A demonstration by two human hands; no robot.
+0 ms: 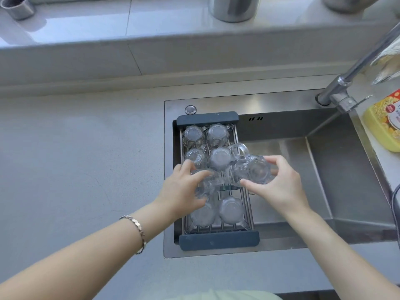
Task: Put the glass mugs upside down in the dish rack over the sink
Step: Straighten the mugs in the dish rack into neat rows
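A dark-framed wire dish rack [218, 238] spans the left end of the steel sink [346, 191]. Several clear glass mugs stand upside down in it, such as one at the back left [193, 135] and one at the front right [230, 210]. My left hand [184, 189] grips a blurred glass mug [205, 182] over the rack's middle. My right hand [279, 185] holds another glass mug [255, 169] tilted on its side above the rack's right rail, its base facing me.
A chrome faucet [346, 92] reaches in from the upper right. A yellow dish-soap bottle [385, 124] stands at the sink's right edge. Grey counter [75, 159] lies to the left. Metal containers [232, 7] sit on the back ledge.
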